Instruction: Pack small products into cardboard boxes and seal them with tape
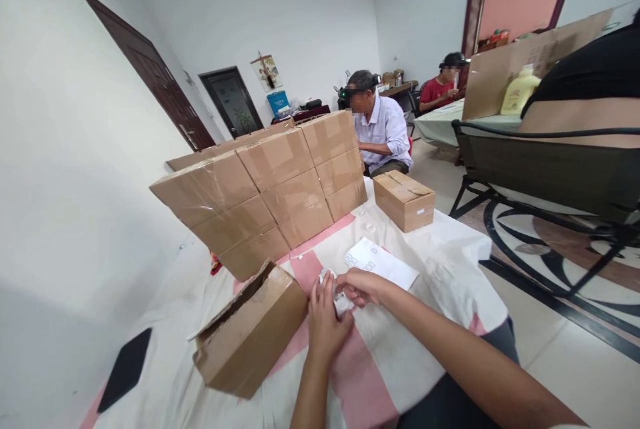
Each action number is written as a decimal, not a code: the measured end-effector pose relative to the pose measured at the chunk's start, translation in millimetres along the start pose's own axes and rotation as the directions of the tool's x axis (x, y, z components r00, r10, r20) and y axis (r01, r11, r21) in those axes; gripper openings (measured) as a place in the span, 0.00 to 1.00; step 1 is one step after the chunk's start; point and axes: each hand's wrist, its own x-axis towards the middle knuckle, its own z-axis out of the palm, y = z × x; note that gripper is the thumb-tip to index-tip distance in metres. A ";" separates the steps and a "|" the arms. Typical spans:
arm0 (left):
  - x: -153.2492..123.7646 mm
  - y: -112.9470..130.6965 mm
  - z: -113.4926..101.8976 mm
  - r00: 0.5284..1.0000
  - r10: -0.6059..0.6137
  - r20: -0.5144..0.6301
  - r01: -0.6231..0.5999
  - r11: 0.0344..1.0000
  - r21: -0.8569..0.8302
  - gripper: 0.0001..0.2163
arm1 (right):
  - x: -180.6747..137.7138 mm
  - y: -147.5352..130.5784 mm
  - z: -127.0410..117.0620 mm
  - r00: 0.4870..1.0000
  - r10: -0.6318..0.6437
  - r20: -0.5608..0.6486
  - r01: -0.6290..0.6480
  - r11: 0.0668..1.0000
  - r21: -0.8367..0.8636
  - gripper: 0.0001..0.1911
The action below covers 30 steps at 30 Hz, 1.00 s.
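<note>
My left hand (pixel 327 316) and my right hand (pixel 363 286) meet over the cloth-covered table. Between them is a small white object (pixel 342 304), partly covered by the fingers; its exact kind does not show. My left hand steadies it from the left, fingers pointing away from me. From the right, the curled fingers of my right hand grip it. An open cardboard box (pixel 260 336) with a torn edge lies just left of my left hand. A white sheet of paper (pixel 387 266) printed with small outlined shapes lies beyond my right hand.
Stacked taped cartons (pixel 295 192) form a wall across the table. A closed carton (pixel 404 201) stands at the right corner. A flat black object (pixel 125 369) lies at left. Behind the cartons sits a person in a light shirt (pixel 387 126); a chair (pixel 550 162) stands at right.
</note>
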 end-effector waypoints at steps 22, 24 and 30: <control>9.6 -9.0 10.7 0.997 0.006 -0.081 -0.005 1.000 0.008 0.39 | 11.8 3.8 11.2 0.996 0.079 0.041 -0.086 0.970 0.229 0.13; 10.8 -10.6 13.0 0.993 -0.021 -0.119 0.021 1.000 -0.002 0.42 | 10.9 3.9 14.3 0.999 0.044 -0.025 -0.037 0.971 0.235 0.12; 14.7 -17.9 18.5 0.991 0.005 -0.133 -0.007 1.000 -0.013 0.45 | 1.4 -0.1 10.5 0.991 -0.099 -0.093 0.118 0.967 0.224 0.10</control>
